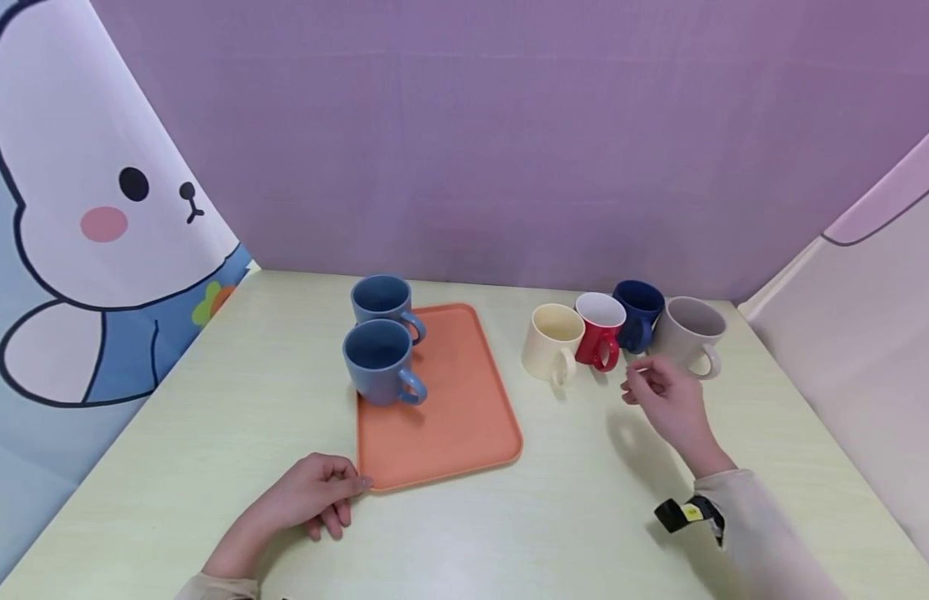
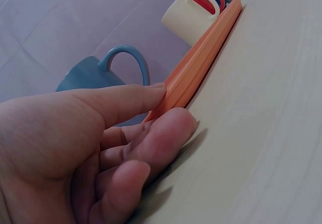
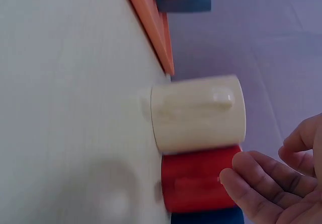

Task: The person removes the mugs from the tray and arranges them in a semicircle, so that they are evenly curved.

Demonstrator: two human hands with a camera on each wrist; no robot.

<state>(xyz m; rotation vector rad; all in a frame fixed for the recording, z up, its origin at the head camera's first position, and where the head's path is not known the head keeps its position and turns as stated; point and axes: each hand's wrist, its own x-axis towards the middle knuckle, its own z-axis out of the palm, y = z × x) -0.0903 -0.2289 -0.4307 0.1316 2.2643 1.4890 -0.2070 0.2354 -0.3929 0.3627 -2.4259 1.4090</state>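
My left hand (image 1: pixel 314 492) is at the near left corner of an orange tray (image 1: pixel 464 425), pinching its rim between thumb and forefinger. Two blue-grey mugs, a front one (image 1: pixel 376 367) and a rear one (image 1: pixel 380 296), stand along the tray's left side, handles to the right. My right hand (image 1: pixel 670 404) hovers in front of a row of mugs, fingers loosely bent and holding nothing. Nearest to its fingertips in the right wrist view is a red mug (image 3: pixel 193 183). The row also has a cream mug (image 1: pixel 542 346), a navy mug (image 1: pixel 632 304) and a grey mug (image 1: pixel 674 342).
The pale table (image 1: pixel 464 542) carries everything. A purple cloth backdrop (image 1: pixel 494 167) rises behind it, and a printed cartoon panel (image 1: pixel 97 208) borders the left side. A black strap (image 1: pixel 689 512) is on the right sleeve.
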